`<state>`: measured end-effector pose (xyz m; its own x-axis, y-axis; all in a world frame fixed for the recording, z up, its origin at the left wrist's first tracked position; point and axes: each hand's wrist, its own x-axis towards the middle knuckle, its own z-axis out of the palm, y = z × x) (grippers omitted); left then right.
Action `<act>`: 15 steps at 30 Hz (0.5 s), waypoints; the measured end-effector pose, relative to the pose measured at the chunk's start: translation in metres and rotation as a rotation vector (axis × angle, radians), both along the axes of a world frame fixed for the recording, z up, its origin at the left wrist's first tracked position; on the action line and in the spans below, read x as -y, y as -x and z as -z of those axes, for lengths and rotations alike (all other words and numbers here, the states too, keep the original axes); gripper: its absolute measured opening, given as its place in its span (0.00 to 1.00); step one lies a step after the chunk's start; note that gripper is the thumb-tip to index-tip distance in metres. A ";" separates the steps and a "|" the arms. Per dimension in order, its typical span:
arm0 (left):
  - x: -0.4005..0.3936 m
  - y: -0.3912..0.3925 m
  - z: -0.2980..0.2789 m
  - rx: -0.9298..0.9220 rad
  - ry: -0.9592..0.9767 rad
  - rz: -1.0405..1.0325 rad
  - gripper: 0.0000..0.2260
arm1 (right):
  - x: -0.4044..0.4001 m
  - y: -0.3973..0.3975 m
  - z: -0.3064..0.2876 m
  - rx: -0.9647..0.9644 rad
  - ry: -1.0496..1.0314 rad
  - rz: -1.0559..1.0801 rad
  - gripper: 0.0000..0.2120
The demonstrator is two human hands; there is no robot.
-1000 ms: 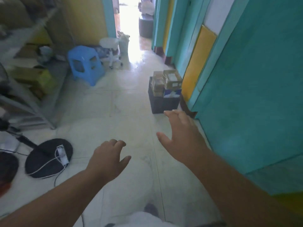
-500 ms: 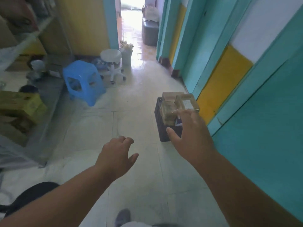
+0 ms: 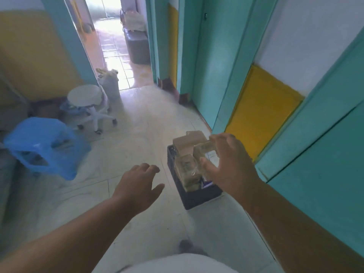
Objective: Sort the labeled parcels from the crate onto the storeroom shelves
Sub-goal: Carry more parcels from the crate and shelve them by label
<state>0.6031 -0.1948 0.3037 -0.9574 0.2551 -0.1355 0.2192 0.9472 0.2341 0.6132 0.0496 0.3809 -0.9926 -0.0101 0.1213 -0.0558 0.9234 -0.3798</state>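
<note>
Pale floor tiles [image 3: 137, 138] run between a teal and yellow wall [image 3: 262, 115] on the right and a bright doorway [image 3: 110, 42] far ahead. From the head view, the dark crate [image 3: 197, 196] stands on the floor just beside this wall, and several brown parcels [image 3: 187, 166] stick up out of it, some wrapped in clear film. Any labels are too blurred to read.

The right hand [image 3: 230, 166] is stretched out over the crate with fingers spread and thumb apart; whether it touches the top parcel [image 3: 202, 149] I cannot tell. The left hand [image 3: 139, 184] hovers to the left of the crate, fingers loosely curved, and it holds nothing.

The step seems to be to take the first parcel. It is better, I think, to grasp the top one from both sides and lift straight up, because the film may slip and the neighbours lean close.

A blue stool [image 3: 45, 146] and a white swivel stool [image 3: 88, 107] stand at the left, well apart from the crate. No shelves are visible.
</note>
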 end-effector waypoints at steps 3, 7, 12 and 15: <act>0.006 0.070 -0.002 -0.006 -0.008 0.028 0.24 | 0.002 0.061 -0.001 -0.008 0.000 0.024 0.28; 0.003 0.168 0.017 0.026 0.017 0.169 0.23 | 0.007 0.131 0.020 0.038 -0.019 0.136 0.28; -0.015 0.292 0.059 0.087 0.045 0.448 0.20 | 0.019 0.192 0.057 0.049 0.023 0.368 0.26; -0.030 0.360 0.082 0.125 0.090 0.597 0.19 | 0.026 0.220 0.070 0.076 0.032 0.541 0.26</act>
<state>0.2428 -0.1645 0.2216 -0.6285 0.7241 -0.2839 0.6935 0.6870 0.2170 0.3928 0.0236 0.3108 -0.8609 0.5071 0.0408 0.4529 0.8004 -0.3928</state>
